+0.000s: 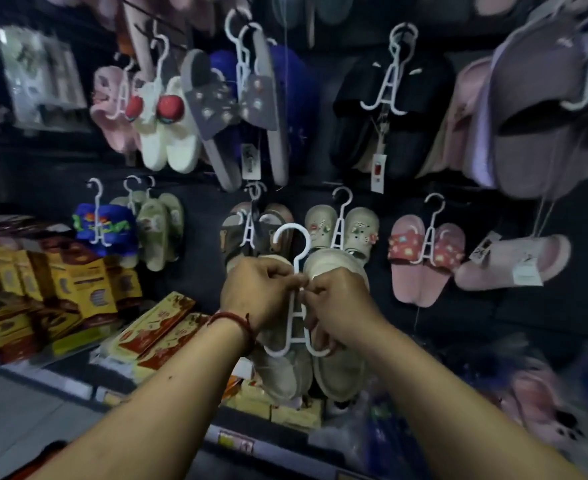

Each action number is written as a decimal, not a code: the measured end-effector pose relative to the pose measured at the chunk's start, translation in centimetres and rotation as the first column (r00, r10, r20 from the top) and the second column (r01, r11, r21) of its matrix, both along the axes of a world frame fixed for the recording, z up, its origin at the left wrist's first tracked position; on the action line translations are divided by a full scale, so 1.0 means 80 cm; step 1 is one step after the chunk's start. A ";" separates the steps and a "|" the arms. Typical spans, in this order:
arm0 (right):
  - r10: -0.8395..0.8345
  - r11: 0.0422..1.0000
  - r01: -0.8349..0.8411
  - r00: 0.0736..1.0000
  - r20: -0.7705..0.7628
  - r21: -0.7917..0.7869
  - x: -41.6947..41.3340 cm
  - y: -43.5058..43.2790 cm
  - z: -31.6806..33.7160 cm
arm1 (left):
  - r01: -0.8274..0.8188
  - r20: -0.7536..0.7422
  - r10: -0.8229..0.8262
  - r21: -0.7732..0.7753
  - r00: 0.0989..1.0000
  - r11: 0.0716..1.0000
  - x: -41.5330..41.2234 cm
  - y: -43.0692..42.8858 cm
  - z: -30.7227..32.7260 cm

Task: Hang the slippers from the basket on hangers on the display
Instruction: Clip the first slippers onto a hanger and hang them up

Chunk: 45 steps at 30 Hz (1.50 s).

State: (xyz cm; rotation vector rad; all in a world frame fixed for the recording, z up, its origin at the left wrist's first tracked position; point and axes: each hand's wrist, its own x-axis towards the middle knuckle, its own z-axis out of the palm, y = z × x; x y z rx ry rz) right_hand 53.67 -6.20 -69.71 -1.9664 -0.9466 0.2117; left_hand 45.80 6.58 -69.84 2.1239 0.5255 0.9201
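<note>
Glossy white plastic hanger [295, 292]; matt beige, cloth-like slippers [337, 368].

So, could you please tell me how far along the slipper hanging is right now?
Done: several pairs already hang on the display, such as the pink pair and the black pair. In hand: the left hand and right hand grip a white hanger carrying a beige pair, its hook free. Left: hooking it onto the display; the basket is out of view, so remaining pairs are unknown.
</note>
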 end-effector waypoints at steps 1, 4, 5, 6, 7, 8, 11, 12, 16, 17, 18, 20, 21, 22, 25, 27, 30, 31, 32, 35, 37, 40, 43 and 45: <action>-0.015 1.000 0.015 1.000 0.020 0.000 0.014 0.004 -0.001 | 0.037 0.002 -0.037 -0.011 0.999 0.999 0.013 0.006 -0.001; -0.097 0.995 0.095 0.991 0.092 0.029 0.051 0.014 -0.001 | 0.183 0.024 -0.183 -0.007 0.983 0.983 0.046 0.022 0.001; -0.138 0.990 0.134 0.984 0.116 0.043 0.061 0.017 0.000 | 0.241 0.022 -0.241 0.012 0.970 0.970 0.056 0.028 0.003; -0.174 0.984 0.168 0.976 0.130 0.056 0.071 0.020 0.001 | 0.267 -0.009 -0.267 0.053 0.964 0.962 0.064 0.033 0.006; -0.202 0.979 0.194 0.970 0.137 0.067 0.079 0.022 0.002 | 0.281 -0.048 -0.277 0.100 0.960 0.954 0.073 0.037 0.008; -0.225 0.974 0.216 0.963 0.151 0.072 0.085 0.024 0.002 | 0.271 -0.085 -0.260 0.165 0.962 0.948 0.081 0.039 0.011; -0.283 0.959 0.271 0.936 0.208 0.086 0.105 0.035 0.002 | 0.192 -0.116 -0.164 0.295 0.980 0.936 0.108 0.045 0.019; -0.296 0.955 0.280 0.932 0.212 0.102 0.112 0.039 0.002 | 0.162 -0.118 -0.131 0.308 0.984 0.937 0.116 0.046 0.024; -0.373 0.928 0.356 0.896 0.241 0.109 0.135 0.053 0.013 | 0.058 -0.076 -0.038 0.285 0.996 0.957 0.146 0.049 0.029; -0.384 0.923 0.369 0.890 0.246 0.107 0.141 0.056 0.016 | 0.026 -0.061 -0.010 0.265 0.998 0.964 0.153 0.049 0.029; -0.395 0.919 0.381 0.884 0.252 0.104 0.146 0.058 0.019 | -0.004 -0.045 0.016 0.252 0.999 0.968 0.158 0.047 0.028; -0.410 0.911 0.403 0.869 0.276 0.084 0.160 0.067 0.021 | -0.045 -0.008 0.048 0.236 0.999 0.971 0.170 0.047 0.026; -0.414 0.908 0.412 0.864 0.286 0.069 0.169 0.072 0.019 | -0.045 0.001 0.046 0.222 0.999 0.974 0.176 0.049 0.025; -0.416 0.906 0.420 0.862 0.291 0.052 0.179 0.078 0.016 | -0.031 0.002 0.032 0.208 0.999 0.978 0.184 0.053 0.023; -0.416 0.903 0.429 0.870 0.266 0.012 0.212 0.095 0.009 | 0.013 -0.037 -0.007 0.167 0.999 0.986 0.211 0.070 0.015; -0.414 0.903 0.429 0.873 0.257 -0.003 0.236 0.109 0.007 | 0.008 -0.057 0.001 0.170 0.998 0.985 0.235 0.083 0.010; -0.444 0.885 0.466 0.855 0.268 -0.021 0.272 0.131 0.002 | 0.017 -0.104 0.002 0.176 0.995 0.984 0.276 0.104 0.005; -0.461 0.875 0.483 0.845 0.271 -0.015 0.285 0.139 0.000 | 0.031 -0.104 -0.014 0.163 0.994 0.986 0.292 0.111 0.004; -0.475 0.869 0.495 0.838 0.270 -0.008 0.300 0.148 -0.002 | 0.050 -0.090 -0.037 0.143 0.995 0.988 0.307 0.119 0.001; -0.498 0.855 0.519 0.826 0.265 -0.012 0.342 0.172 -0.009 | 0.062 -0.060 -0.057 0.085 0.997 0.994 0.347 0.138 -0.006; -0.506 0.851 0.525 0.821 0.264 -0.002 0.373 0.190 -0.015 | 0.046 -0.047 -0.043 0.080 0.998 0.996 0.374 0.152 -0.013; -0.521 0.848 0.528 0.813 0.259 0.050 0.400 0.202 -0.016 | 0.014 -0.011 -0.013 0.121 1.000 0.993 0.399 0.161 -0.013; -0.568 0.822 0.558 0.795 0.214 0.110 0.418 0.218 -0.021 | -0.041 0.002 0.041 0.215 0.999 0.976 0.416 0.166 -0.015; -0.599 0.801 0.581 0.778 0.190 0.145 0.418 0.226 -0.027 | -0.065 0.016 0.063 0.254 0.998 0.965 0.416 0.165 -0.017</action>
